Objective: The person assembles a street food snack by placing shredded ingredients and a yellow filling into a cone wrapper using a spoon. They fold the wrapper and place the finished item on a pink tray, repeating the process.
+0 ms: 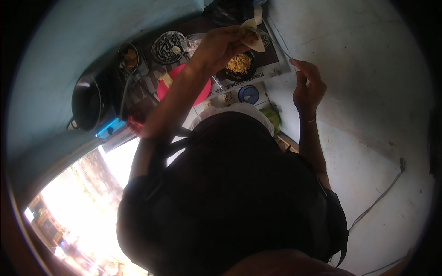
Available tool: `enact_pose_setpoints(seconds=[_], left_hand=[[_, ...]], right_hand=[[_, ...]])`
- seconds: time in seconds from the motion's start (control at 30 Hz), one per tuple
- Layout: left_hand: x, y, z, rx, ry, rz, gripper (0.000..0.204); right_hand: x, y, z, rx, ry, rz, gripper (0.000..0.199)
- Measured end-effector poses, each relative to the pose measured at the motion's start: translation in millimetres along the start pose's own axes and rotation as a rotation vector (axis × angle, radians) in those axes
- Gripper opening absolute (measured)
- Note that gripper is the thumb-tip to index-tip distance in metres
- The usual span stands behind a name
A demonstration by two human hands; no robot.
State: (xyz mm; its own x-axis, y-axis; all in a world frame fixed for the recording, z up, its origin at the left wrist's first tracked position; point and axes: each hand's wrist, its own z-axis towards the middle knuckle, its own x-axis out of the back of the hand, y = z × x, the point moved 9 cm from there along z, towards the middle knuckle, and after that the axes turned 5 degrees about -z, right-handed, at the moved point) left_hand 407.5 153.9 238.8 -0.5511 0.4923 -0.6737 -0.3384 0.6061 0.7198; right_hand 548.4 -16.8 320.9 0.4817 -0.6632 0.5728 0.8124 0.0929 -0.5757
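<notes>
Raised over the table, my left hand holds a thin, pale, rounded wrapper with a brownish filling in it. The fingers of my right hand pinch the end of a metal spoon, whose bowl end is at the filling. Below the wrapper stands a dark bowl of yellow shredded food. Under my left forearm is a pink-red plate with pale pieces, perhaps more wrappers, on it; the forearm hides part of it.
A dark dish smeared with white lies at the back, near a pan with browned pieces. The large black pot is at far left. A blue-lidded tub sits close to me. The wall rises at right.
</notes>
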Motion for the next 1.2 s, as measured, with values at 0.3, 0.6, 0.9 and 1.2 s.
enact_pose_setpoints(seconds=[0.3, 0.6, 0.9, 1.2], left_hand=[[1, 0, -3, 0.027, 0.023, -0.016, 0.034], [-3, -6, 2, 0.041, -0.009, -0.039, 0.037], [6, -11, 5, 0.052, 0.025, 0.040, 0.036], [16, -16, 8, 0.049, 0.063, 0.105, 0.036]], right_hand=[[10, 4, 5, -0.106, 0.018, 0.060, 0.025], [20, 15, 12, -0.233, 0.134, 0.051, 0.022], [2, 42, 7, -0.412, 0.065, 0.165, 0.020], [6, 44, 7, -0.455, 0.069, 0.233, 0.020]])
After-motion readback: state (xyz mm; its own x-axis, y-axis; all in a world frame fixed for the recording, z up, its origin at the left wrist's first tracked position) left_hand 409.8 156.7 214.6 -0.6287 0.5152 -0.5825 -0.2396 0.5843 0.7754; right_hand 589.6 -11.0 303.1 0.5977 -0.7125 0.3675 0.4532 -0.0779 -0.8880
